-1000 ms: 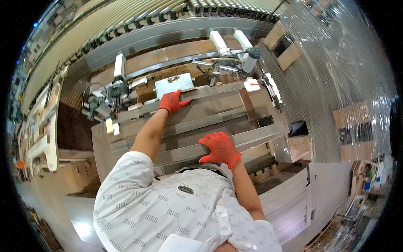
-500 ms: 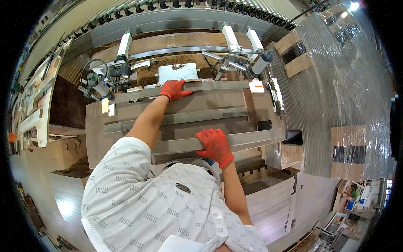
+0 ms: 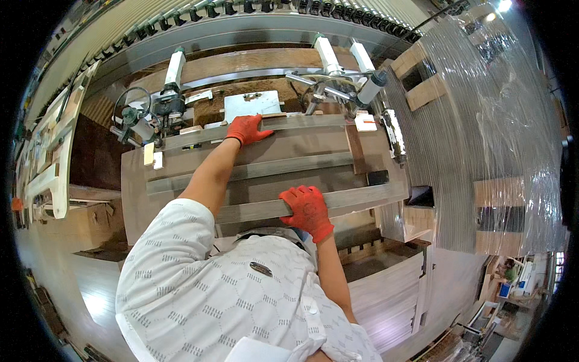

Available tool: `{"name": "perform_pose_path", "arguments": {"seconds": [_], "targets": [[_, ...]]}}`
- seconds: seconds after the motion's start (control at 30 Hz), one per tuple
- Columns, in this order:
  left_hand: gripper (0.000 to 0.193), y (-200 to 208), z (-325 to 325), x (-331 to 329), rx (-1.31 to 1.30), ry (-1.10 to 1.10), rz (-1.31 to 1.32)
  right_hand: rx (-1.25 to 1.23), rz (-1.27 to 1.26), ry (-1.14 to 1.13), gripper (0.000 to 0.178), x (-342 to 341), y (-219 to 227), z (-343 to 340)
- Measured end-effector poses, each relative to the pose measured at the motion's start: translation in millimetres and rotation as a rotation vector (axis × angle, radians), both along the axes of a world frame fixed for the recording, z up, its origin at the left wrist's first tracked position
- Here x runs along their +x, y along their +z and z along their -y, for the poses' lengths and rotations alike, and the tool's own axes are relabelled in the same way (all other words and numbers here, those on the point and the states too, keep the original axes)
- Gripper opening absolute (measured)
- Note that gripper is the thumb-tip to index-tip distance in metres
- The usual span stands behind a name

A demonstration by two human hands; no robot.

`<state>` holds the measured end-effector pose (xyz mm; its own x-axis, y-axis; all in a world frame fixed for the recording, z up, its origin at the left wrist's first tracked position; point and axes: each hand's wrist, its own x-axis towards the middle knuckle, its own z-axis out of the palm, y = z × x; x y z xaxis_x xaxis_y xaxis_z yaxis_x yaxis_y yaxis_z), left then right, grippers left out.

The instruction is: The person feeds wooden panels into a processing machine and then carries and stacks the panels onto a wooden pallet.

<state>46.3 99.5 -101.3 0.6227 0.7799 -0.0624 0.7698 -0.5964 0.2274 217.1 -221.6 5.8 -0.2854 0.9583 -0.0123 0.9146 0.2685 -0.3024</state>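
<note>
The workshop area has a roller conveyor (image 3: 229, 9) along the far side and a stack of grey ribbed boards in clear film (image 3: 458, 142) on the right. A brown worktop (image 3: 136, 211) stands in front of the person. Three long grey strips lie across it, roughly parallel and apart from one another: a far strip (image 3: 307, 121), a middle strip (image 3: 313, 162) and a near strip (image 3: 365, 198).

The left hand (image 3: 247, 130), in a red glove, rests palm down on the far strip, thumb spread away from the fingers; whether it grips cannot be told. The right hand (image 3: 306, 211), gloved alike, is closed over the near strip, fingers bent across its upper face.

A brown crosspiece (image 3: 356, 149) stands near the right end of the middle strip, with a black block (image 3: 378, 177) just beside it. A pale yellow block (image 3: 149, 154) and a white block (image 3: 158, 160) sit side by side at the worktop's left. Beyond the far strip are a white plate (image 3: 251, 105) and metal clamp assemblies, one at left (image 3: 169, 102) and one at right (image 3: 341, 93).
</note>
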Motion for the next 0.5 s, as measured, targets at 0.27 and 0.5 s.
{"name": "perform_pose_path", "arguments": {"seconds": [0.27,0.5], "targets": [[0.078,2,-3,-4,0.005,0.010,-0.028,0.029,-0.019,0.001,0.065,-4,-4,-4],[0.076,-2,-3,-2,0.012,0.004,0.035,0.147,-0.060,-0.035,0.059,-4,-9,-5]]}}
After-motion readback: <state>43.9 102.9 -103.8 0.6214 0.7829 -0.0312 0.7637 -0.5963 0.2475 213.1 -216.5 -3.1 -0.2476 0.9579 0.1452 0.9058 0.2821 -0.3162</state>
